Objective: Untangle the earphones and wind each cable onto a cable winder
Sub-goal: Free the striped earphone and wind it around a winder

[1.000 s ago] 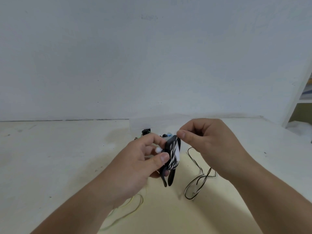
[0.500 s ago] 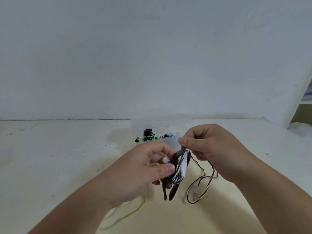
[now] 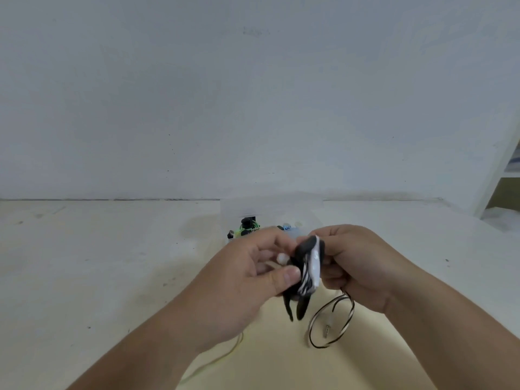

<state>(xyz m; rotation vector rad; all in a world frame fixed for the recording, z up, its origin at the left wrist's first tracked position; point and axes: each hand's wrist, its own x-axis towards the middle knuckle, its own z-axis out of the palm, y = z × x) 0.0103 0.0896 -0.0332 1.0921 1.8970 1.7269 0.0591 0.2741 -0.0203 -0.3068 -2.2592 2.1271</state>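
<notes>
Below the black cable winder, the black-and-white striped earphone cable hangs looped over the pale worktop. My left hand pinches the winder; my right hand grips the cable beside it. Behind the winder stands a clear plastic box.

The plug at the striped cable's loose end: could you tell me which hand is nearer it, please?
Right. The right hand, holding the striped cable, is just above the plug; the left hand, gripping the winder, is farther off to its left.
</notes>
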